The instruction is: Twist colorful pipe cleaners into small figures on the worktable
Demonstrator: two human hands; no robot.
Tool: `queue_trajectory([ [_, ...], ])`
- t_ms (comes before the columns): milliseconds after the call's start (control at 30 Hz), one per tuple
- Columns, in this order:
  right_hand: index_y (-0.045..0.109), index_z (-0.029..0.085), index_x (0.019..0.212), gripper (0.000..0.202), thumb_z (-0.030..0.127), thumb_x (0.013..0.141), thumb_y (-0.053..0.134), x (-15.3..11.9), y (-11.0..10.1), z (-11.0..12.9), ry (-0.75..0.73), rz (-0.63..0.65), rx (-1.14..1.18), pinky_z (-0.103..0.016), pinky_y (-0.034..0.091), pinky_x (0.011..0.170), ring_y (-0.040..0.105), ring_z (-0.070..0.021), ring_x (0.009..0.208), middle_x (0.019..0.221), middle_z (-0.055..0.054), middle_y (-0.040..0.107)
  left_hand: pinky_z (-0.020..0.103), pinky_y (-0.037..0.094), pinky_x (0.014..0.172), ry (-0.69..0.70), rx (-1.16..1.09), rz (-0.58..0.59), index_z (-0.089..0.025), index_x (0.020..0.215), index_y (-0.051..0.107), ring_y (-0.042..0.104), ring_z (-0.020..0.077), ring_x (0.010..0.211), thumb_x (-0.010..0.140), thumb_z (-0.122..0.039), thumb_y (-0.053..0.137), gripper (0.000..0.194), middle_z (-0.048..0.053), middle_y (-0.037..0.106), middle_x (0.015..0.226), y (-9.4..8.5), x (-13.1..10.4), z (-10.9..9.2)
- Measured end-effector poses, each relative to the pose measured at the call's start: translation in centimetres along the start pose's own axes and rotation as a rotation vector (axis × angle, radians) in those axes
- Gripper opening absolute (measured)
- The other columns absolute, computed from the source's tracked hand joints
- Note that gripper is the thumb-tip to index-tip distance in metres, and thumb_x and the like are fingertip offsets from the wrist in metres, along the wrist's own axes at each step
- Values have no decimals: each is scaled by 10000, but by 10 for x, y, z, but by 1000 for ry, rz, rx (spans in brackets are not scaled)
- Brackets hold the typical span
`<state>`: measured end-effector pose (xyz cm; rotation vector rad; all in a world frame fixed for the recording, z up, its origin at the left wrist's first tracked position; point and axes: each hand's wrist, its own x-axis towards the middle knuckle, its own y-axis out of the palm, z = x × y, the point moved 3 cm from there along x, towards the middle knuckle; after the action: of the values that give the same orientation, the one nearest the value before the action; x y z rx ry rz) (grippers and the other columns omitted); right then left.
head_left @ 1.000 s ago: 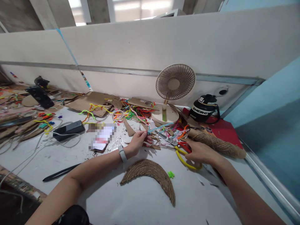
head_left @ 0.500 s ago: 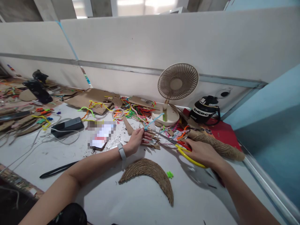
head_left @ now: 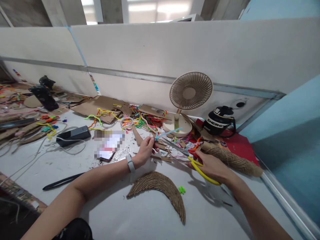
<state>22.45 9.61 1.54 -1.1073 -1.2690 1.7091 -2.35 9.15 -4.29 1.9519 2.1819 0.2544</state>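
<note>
Here my left hand [head_left: 145,148] pinches the blue pipe cleaner [head_left: 169,133], likely light and bendy, best held near its end, while my right hand [head_left: 212,165] grips the scissors [head_left: 189,156].

Fan [head_left: 191,90], beige, 1: before a white partition [head_left: 150,50]. Container [head_left: 218,120], black, lettered "ENERGY", 1: on a red board [head_left: 241,145], right. Flat phone [head_left: 110,146], 1: screen lit, partly pixelated. Dark phone [head_left: 45,98], 1: tilted, far left. Power bank [head_left: 75,135], black, 1: pale cable [head_left: 81,153] alongside.
</note>
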Motion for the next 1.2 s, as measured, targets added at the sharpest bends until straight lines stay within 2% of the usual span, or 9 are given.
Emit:
queue_trajectory([
  [300,528,180,946,428,580,822,439,0,11,16,-55,-99,-55,-302,399,658,623,-273,827,928,-130,660,164,375,394,60,31,42,-178,762,426,539,75,474,828,-512,507,350,-30,555,614,5,-5,0],
  [500,507,146,1032,534,627,823,402,-2,16,32,-6,-160,-151,-336,418,684,635,-325,920,986,-182,659,176,403,413,66,49,95,-176,777,435,545,87,490,842,-485,482,319,-21,564,595,9,-12,2],
  [633,509,156,1016,503,611,834,395,-3,20,35,-14,-160,-126,-340,416,670,640,-323,904,966,-165,670,179,413,419,83,53,119,-181,757,428,555,90,505,834,-488,487,323,-15,573,622,12,-15,3],
  [800,507,171,959,466,608,834,401,-4,21,35,-18,-184,-119,-325,397,636,646,-305,833,908,-146,676,191,427,427,187,158,122,-182,758,448,528,93,518,854,-474,469,308,-8,565,635,10,-16,2],
  [900,505,173,974,470,610,832,407,-5,20,36,-22,-204,-132,-318,397,639,642,-301,857,929,-148,674,197,424,438,262,264,132,-186,762,450,502,90,510,889,-455,416,299,-7,556,644,8,-16,1],
  [1200,503,164,1022,505,616,867,339,-5,25,41,-11,-187,-155,-312,386,632,650,-302,867,937,-145,684,216,431,520,338,329,167,-187,810,457,525,112,619,917,-438,378,284,20,566,731,8,-20,-4],
])
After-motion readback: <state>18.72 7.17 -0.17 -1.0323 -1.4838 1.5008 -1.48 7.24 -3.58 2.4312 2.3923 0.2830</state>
